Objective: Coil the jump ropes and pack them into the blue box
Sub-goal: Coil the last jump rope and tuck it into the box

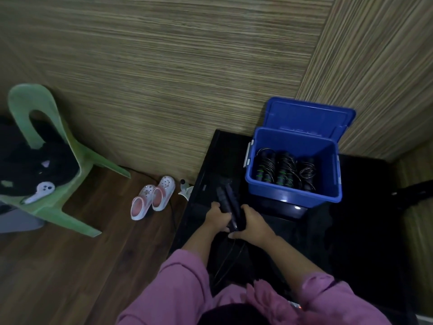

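Note:
The blue box stands open on a black table, its lid leaning back against the wall. Inside lie several coiled jump ropes with black handles and green bands. In front of the box, my left hand and my right hand both grip the two black handles of a jump rope, held side by side. Its black cord hangs down toward my lap.
A green plastic chair with dark plush things on it stands at the left on the wooden floor. A pair of pink clogs lies beside the table's left edge. Striped walls close the corner behind the box.

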`<state>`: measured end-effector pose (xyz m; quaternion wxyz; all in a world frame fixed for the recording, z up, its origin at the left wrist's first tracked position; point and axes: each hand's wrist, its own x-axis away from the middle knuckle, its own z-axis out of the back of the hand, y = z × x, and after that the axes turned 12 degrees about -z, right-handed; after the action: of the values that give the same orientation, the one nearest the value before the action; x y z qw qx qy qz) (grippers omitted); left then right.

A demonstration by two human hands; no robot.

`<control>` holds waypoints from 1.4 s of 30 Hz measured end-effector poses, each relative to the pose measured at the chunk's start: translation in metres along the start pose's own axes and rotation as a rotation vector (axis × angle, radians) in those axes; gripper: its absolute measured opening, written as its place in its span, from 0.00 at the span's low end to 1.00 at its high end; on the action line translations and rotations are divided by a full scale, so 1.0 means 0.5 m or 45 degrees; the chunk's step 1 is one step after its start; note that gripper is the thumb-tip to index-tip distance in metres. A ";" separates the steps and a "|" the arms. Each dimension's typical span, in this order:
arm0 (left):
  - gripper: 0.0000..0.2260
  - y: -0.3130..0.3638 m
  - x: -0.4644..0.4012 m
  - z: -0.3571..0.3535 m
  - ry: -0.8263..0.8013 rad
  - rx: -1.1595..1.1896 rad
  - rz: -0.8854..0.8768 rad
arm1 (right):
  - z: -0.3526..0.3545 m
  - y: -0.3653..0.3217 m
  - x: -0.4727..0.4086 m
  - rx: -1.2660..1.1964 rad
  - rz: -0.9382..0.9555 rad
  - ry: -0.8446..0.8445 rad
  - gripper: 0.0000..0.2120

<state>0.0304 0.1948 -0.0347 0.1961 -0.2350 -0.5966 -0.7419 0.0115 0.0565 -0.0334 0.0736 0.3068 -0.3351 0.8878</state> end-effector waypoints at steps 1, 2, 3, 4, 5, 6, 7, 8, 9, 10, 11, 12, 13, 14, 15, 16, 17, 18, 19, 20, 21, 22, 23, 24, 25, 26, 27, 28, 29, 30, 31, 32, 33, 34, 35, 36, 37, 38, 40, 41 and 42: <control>0.20 -0.002 -0.002 0.001 -0.022 0.028 0.014 | -0.006 0.001 -0.001 0.060 0.003 0.012 0.37; 0.20 -0.003 -0.004 0.002 -0.044 0.061 0.022 | -0.011 0.000 0.001 0.110 0.006 0.033 0.39; 0.19 -0.002 -0.003 0.005 -0.058 0.095 0.028 | -0.014 -0.002 0.002 0.151 0.009 0.052 0.41; 0.18 -0.004 -0.005 0.008 -0.056 0.110 0.024 | -0.018 -0.004 0.003 0.190 0.008 0.062 0.44; 0.17 -0.007 -0.005 0.013 -0.047 0.107 0.010 | -0.021 -0.004 0.002 0.228 0.009 0.067 0.46; 0.18 -0.010 -0.005 0.018 -0.034 0.076 -0.006 | -0.023 -0.003 0.000 0.267 0.009 0.075 0.48; 0.18 -0.016 -0.008 0.022 -0.018 0.004 -0.023 | -0.025 -0.002 -0.003 0.306 0.011 0.086 0.48; 0.19 -0.021 -0.009 0.026 -0.003 -0.088 -0.046 | -0.026 0.000 -0.003 0.338 0.010 0.098 0.47; 0.20 -0.023 -0.008 0.029 0.014 -0.185 -0.075 | -0.027 0.002 -0.004 0.355 0.008 0.106 0.46; 0.23 -0.026 -0.008 0.030 0.036 -0.283 -0.122 | -0.027 0.004 -0.004 0.355 0.008 0.114 0.45; 0.28 -0.029 -0.009 0.031 0.065 -0.383 -0.184 | -0.027 0.006 -0.004 0.345 0.013 0.123 0.43; 0.34 -0.030 -0.007 0.031 0.093 -0.484 -0.253 | -0.025 0.009 -0.005 0.332 0.024 0.134 0.41; 0.39 -0.030 -0.005 0.031 0.128 -0.581 -0.320 | -0.021 0.014 -0.005 0.317 0.036 0.146 0.39; 0.44 -0.028 0.000 0.031 0.164 -0.676 -0.381 | -0.014 0.018 -0.006 0.302 0.050 0.163 0.36; 0.47 -0.025 0.004 0.033 0.186 -0.764 -0.429 | -0.007 0.025 -0.008 0.286 0.061 0.178 0.34; 0.49 -0.023 0.006 0.035 0.190 -0.837 -0.485 | 0.000 0.032 -0.010 0.272 0.074 0.187 0.33; 0.49 -0.022 0.003 0.037 0.165 -0.907 -0.548 | 0.007 0.040 -0.012 0.257 0.090 0.186 0.32; 0.48 -0.021 0.002 0.038 0.113 -0.988 -0.621 | 0.011 0.048 -0.012 0.242 0.109 0.180 0.32; 0.46 -0.020 0.001 0.036 0.034 -1.079 -0.692 | 0.013 0.056 -0.013 0.226 0.124 0.173 0.32; 0.44 -0.019 0.000 0.033 -0.070 -1.184 -0.751 | 0.014 0.062 -0.012 0.216 0.138 0.169 0.32; 0.42 -0.019 0.000 0.029 -0.190 -1.305 -0.782 | 0.014 0.066 -0.010 0.214 0.147 0.169 0.33; 0.41 -0.020 -0.001 0.024 -0.304 -1.426 -0.785 | 0.015 0.069 -0.008 0.222 0.146 0.175 0.34; 0.41 -0.021 -0.001 0.020 -0.379 -1.538 -0.782 | 0.016 0.070 -0.006 0.245 0.140 0.187 0.34; 0.39 -0.022 -0.001 0.018 -0.402 -1.633 -0.781 | 0.018 0.070 -0.003 0.284 0.140 0.212 0.33; 0.37 -0.021 -0.001 0.017 -0.387 -1.703 -0.789 | 0.021 0.069 -0.001 0.332 0.124 0.241 0.33; 0.35 -0.019 -0.002 0.016 -0.360 -1.757 -0.799 | 0.022 0.068 0.001 0.366 0.079 0.268 0.32; 0.33 -0.015 -0.001 0.014 -0.343 -1.805 -0.806 | 0.023 0.067 0.004 0.375 0.000 0.296 0.32; 0.32 -0.011 0.000 0.011 -0.337 -1.847 -0.800 | 0.023 0.069 0.004 0.367 -0.093 0.335 0.32; 0.32 -0.008 0.001 0.007 -0.334 -1.875 -0.785 | 0.023 0.070 0.003 0.348 -0.191 0.373 0.30; 0.32 -0.006 0.002 0.003 -0.327 -1.889 -0.767 | 0.024 0.072 0.005 0.308 -0.278 0.387 0.26; 0.33 -0.005 0.005 0.001 -0.316 -1.893 -0.753 | 0.027 0.073 0.007 0.257 -0.336 0.372 0.22; 0.33 -0.005 0.007 -0.002 -0.307 -1.897 -0.746 | 0.030 0.074 0.007 0.213 -0.360 0.342 0.18; 0.33 -0.005 0.009 -0.003 -0.303 -1.897 -0.742 | 0.032 0.076 0.008 0.194 -0.364 0.306 0.14; 0.34 -0.005 0.010 -0.005 -0.299 -1.883 -0.731 | 0.032 0.081 0.007 0.198 -0.348 0.285 0.13; 0.35 -0.005 0.010 -0.007 -0.290 -1.852 -0.710 | 0.033 0.085 0.006 0.212 -0.330 0.275 0.13; 0.37 -0.003 0.011 -0.009 -0.285 -1.822 -0.683 | 0.033 0.089 0.006 0.224 -0.315 0.271 0.15; 0.37 -0.001 0.012 -0.012 -0.287 -1.809 -0.661 | 0.034 0.091 0.006 0.230 -0.309 0.264 0.16; 0.38 0.002 0.012 -0.015 -0.292 -1.816 -0.653 | 0.035 0.094 0.006 0.227 -0.295 0.265 0.17; 0.36 0.004 0.014 -0.019 -0.297 -1.850 -0.667 | 0.037 0.099 0.005 0.198 -0.283 0.257 0.17; 0.35 0.005 0.016 -0.020 -0.293 -1.861 -0.681 | 0.040 0.102 0.005 0.181 -0.280 0.250 0.17; 0.34 0.005 0.017 -0.022 -0.287 -1.869 -0.693 | 0.043 0.104 0.006 0.152 -0.280 0.238 0.16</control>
<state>0.0237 0.1836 -0.0296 -0.2591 -0.2238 -0.0075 -0.9396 0.0025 0.0030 -0.0476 0.1829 0.2616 -0.2380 0.9173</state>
